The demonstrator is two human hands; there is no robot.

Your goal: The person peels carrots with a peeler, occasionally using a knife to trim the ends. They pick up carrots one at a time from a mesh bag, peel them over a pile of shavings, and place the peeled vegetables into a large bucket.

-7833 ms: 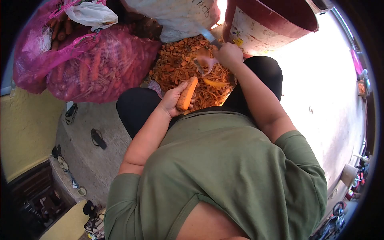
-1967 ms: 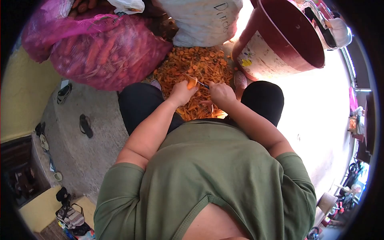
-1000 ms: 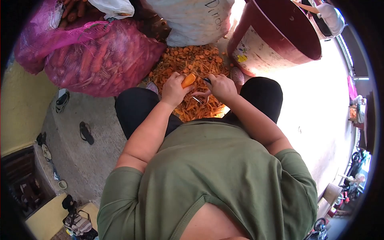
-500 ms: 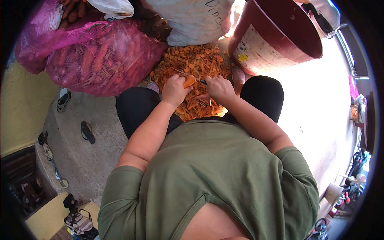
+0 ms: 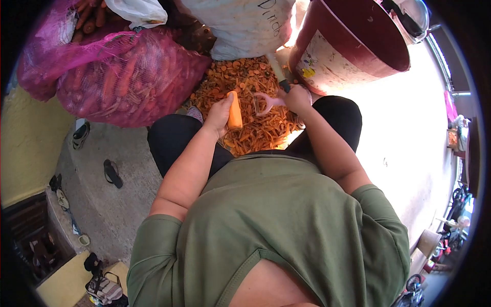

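Observation:
My left hand is closed around a peeled orange carrot, held upright between my knees. To the right, my right hand grips a knife with a dark handle, its blade pointing up and away from me. A pale pink peeler also sticks out leftward from that same hand. Below both hands lies a thick heap of carrot peels and cut slices on the ground.
A pink mesh sack full of carrots stands at the upper left. Behind the heap is a white sack with writing. A large dark red bucket is at the upper right. One sandal lies on the floor at left.
My hands have moved apart, the right one outward with the knife now clear of the carrot. The carrot has turned upright in my left hand, and the peeler shows more fully.

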